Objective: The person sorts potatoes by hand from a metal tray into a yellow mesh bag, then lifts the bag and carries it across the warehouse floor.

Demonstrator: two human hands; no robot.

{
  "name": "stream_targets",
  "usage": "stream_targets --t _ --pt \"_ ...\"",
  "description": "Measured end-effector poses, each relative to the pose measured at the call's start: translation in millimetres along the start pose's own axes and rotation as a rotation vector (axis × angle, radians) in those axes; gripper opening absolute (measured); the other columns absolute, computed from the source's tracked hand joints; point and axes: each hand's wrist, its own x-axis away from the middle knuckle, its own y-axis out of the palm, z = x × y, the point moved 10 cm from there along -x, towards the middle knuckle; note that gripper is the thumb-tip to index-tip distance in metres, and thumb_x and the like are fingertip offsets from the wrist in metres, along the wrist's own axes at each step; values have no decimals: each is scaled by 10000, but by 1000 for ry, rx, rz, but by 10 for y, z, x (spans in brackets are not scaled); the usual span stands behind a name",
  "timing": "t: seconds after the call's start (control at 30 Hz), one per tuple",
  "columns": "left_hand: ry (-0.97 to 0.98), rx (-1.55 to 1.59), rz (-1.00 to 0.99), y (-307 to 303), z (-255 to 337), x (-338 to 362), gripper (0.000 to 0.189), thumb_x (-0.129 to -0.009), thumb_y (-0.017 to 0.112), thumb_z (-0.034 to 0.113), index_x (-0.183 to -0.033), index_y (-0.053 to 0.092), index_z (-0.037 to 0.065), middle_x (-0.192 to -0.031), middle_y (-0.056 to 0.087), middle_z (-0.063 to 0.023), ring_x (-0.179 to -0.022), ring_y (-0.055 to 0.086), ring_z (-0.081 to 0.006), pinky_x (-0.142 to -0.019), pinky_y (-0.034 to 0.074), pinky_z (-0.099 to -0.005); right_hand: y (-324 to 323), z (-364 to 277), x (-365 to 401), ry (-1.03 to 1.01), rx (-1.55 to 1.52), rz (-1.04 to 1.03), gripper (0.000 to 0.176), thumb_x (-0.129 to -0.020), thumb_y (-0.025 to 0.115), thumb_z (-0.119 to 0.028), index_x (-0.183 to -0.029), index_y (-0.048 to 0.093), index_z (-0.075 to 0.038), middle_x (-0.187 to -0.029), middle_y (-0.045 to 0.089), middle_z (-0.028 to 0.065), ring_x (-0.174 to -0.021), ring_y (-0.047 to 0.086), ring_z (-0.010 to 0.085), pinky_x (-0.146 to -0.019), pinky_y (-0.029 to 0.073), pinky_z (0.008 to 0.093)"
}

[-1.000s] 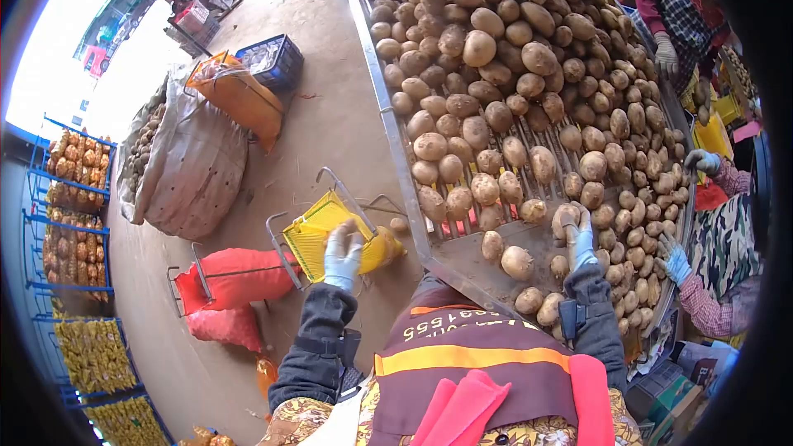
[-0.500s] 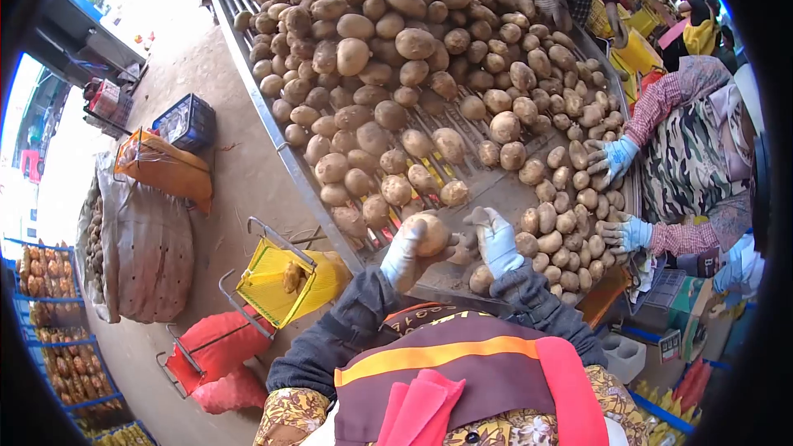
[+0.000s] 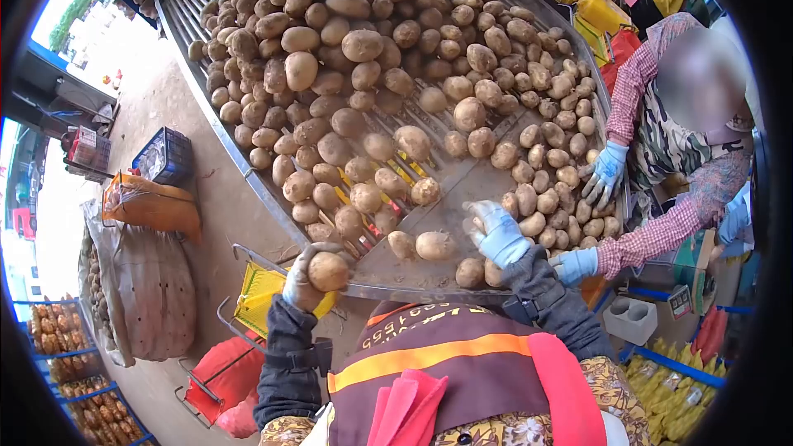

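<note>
One held potato [image 3: 329, 271]: sat in the left hand [image 3: 299, 287] at the near left corner of the slatted table [image 3: 388, 271], the fingers wrapped round it, probably to stop it rolling free.
Right hand [image 3: 501, 235]: reached over the near part of the table, fingers partly bent and apart, with no potato seen in its grip; its underside could not be made out.
Heap [image 3: 361, 45]: lay piled across the far and middle parts of the table, where the raised metal edge likely kept it from spilling; too many overlapped to count.
Loose potatoes: two [image 3: 435, 245] lay side by side on the table's bare near plate; two more [image 3: 470, 273] rested at its front edge, below the right hand.
Yellow bag [image 3: 260, 307]: one, left of the table, its mouth apparently spread by a wire frame [image 3: 268, 260].
Red bags [image 3: 219, 373]: two, left of the table, beyond the yellow one.
Orange sack [image 3: 153, 202], blue crate [image 3: 163, 155], large pale sack [image 3: 153, 289]: one of each, farther left of the table.
Co-worker's hands [image 3: 609, 167]: two, gloved, at the table's right side, one spread over small potatoes [image 3: 570, 190], the other low by the edge.
</note>
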Motion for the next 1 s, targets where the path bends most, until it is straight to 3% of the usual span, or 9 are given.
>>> stream_targets --t 0.2,0.23,0.3,0.43,0.47,0.63,0.77,0.9,1.0 --pt "39 -987 631 -2425 165 687 312 -953 547 305 -1074 617 26 -966 635 -96 -911 629 -209 -806 514 -302 943 -431 92 -272 234 -392 748 -769 744 -302 -1406 402 -111 -1390 401 222 -1297 381 380 -1059 358 445" --pt "231 -1440 742 -2023 471 780 253 -917 579 226 -1076 637 38 -1015 619 -107 -1025 572 -233 -940 434 -340 974 -456 37 -277 233 -391 748 -769 744 -302 -1406 402 -111 -1390 401 222 -1297 381 380 -1059 358 445" --pt "480 -1092 774 -1593 536 746 280 -882 624 158 -1145 612 62 -1106 568 -107 -1072 540 -227 -952 422 -333 967 -220 -124 39 -65 -375 780 -758 757 -319 -1402 393 -72 -1384 411 225 -1280 412 359 -1056 361 428" --pt "690 -1210 282 200 424 242 708 -729 744 12 -1363 433 66 -1331 430 -119 -1208 466 -229 -1002 410 -357 1142 -249 -39 321 -1233 -487 661 -838 690 -405 -1339 449 -47 -1167 557 85 -1035 554 151 -891 463 275" --pt "644 -1267 132 604 330 126 839 -684 798 57 -1411 380 81 -1364 401 -162 -1251 441 -283 -1023 400 -386 934 -646 36 338 -1276 -711 635 -861 633 -498 -1307 475 -73 -1081 566 11 -897 553 76 -780 469 217" --pt "849 -1303 -359 1835 -163 -179 1062 -582 890 245 -1445 307 37 -1353 406 -218 -1275 412 -379 -1062 365 -410 779 -725 181 578 -1402 -509 549 -887 517 -606 -1164 564 -134 -779 597 11 -525 506 74 -423 365 208" --pt "493 -1253 -346 1868 -409 -470 1015 -589 891 252 -1413 344 19 -1284 474 -184 -1222 464 -333 -1046 381 -397 770 -98 241 527 -880 -431 462 -974 441 -498 -1073 595 -74 -790 605 29 -548 541 106 -456 431 250" --pt "311 -1045 -291 1677 -746 -651 926 -626 879 255 -1362 380 -5 -1227 533 -171 -1151 528 -281 -1002 419 -364 314 212 155 392 -564 34 451 -970 513 -420 -1048 624 10 -865 667 153 -813 640 261 -745 505 371" --pt "9 -628 -260 1556 -1020 -705 895 -623 887 143 -1349 372 43 -1238 531 -104 -1119 551 -201 -942 472 -313 -299 -391 192 -43 -430 240 479 -889 649 -372 -1187 581 -3 -1089 607 192 -1025 593 332 -901 478 379"
